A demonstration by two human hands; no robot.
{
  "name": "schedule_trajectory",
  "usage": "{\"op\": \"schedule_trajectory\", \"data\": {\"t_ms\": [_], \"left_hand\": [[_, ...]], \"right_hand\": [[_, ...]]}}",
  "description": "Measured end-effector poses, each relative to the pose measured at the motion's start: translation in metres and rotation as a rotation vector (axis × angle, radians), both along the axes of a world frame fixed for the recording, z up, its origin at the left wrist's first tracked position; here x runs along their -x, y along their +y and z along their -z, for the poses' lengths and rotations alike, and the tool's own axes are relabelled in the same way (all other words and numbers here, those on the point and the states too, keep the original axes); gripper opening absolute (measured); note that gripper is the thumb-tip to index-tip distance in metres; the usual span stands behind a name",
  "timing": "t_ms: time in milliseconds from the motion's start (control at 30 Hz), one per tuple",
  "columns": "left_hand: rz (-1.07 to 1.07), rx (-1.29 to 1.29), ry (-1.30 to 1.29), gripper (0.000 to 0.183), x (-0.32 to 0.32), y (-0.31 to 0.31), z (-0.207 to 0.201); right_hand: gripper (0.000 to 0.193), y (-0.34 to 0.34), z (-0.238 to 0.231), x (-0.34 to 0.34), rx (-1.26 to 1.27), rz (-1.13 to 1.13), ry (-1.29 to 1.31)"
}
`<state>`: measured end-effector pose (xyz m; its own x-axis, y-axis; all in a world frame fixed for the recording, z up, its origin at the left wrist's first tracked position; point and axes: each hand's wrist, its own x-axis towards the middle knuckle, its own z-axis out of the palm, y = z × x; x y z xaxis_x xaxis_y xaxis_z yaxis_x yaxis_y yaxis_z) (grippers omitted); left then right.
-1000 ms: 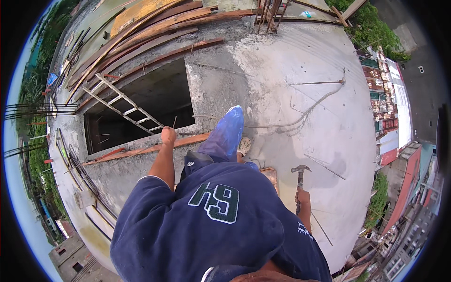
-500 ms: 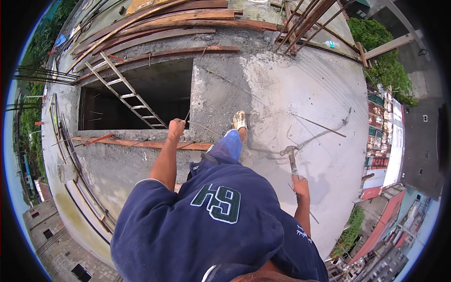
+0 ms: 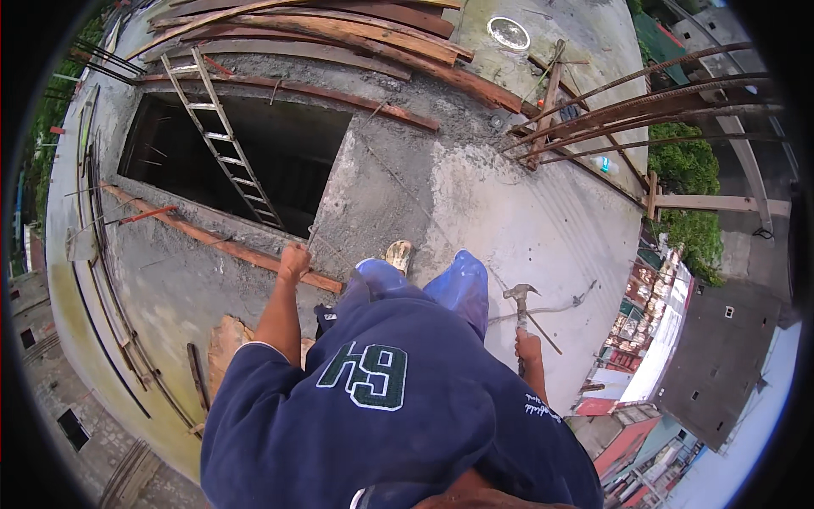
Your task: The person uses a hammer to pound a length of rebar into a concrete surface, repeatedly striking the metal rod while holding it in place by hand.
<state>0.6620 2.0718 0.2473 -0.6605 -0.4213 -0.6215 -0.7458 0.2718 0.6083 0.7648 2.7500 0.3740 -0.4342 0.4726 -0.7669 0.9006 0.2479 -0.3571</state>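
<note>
My right hand (image 3: pixel 527 345) is closed round the handle of a claw hammer (image 3: pixel 521 293), its metal head pointing away from me. A thin rod (image 3: pixel 543 332) shows beside the handle; whether it is held or lies on the concrete I cannot tell. My left hand (image 3: pixel 294 261) is a closed fist in front of me, seen over the near edge of a rectangular floor opening (image 3: pixel 280 136). Something thin and dark sticks up by its fingers, too fine to name. One light, stained shoe (image 3: pixel 398 254) shows below my blue trousers.
A ladder (image 3: pixel 222 136) leans in the opening, which has timber strips (image 3: pixel 212 241) along its edges. Stacked planks (image 3: pixel 356 42) lie beyond. Rusty rebar (image 3: pixel 644 110) juts out at far right. A bent cable or root-like strand (image 3: pixel 560 309) lies on the concrete slab (image 3: pixel 543 220).
My body has moved and turned, so the opening and rebar sit at a new angle. Both hands have shifted left in view. The hammer stays in my right hand.
</note>
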Motion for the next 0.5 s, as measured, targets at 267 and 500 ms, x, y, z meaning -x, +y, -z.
{"op": "schedule_trajectory", "data": {"t_ms": [267, 500], "left_hand": [[-0.17, 0.25, 0.107, 0.016, -0.028, -0.006, 0.017], [-0.695, -0.051, -0.196, 0.018, -0.067, 0.072, 0.007]], "right_hand": [[0.044, 0.036, 0.003, 0.152, -0.116, -0.531, -0.16], [0.046, 0.039, 0.028, 0.345, -0.064, -0.771, -0.267]]}}
